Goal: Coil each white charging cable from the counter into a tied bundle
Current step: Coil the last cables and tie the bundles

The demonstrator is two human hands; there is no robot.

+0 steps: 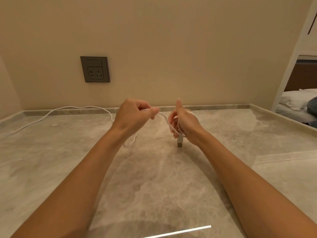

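Your left hand [133,115] has its fingers curled in tight, thumb & forefinger tips [154,112] pinching the white charging cable [164,118]. Your right hand [186,122] has its fingers [172,121] curled round the same cable, thumb sticking up. How many turns sit inside that grip can't be told, as the hand hides them.

Btwn the two hands a short run of cable slopes down from the left pinch to the bottom of the right fist. Under the right hand the USB plug [179,143] hangs upright, metal end down, v. close to the counter [154,182]; touching or not, can't tell. Both hands are up off the counter, close together, approx mid-frame.

Under your left wrist a slack loop of cable shows, low over the marble. The rest of the cable lies on the counter to the left: it curves along the rear upstand, then runs fwd & out past the left edge. Both forearms are bare, reaching in from the bottom corners.

On the wall behind, left of the hands, is a dark-framed socket plate [94,69] w/ a switch above the outlet. Far right, thru an opening, is a bed w/ a white pillow [295,98].
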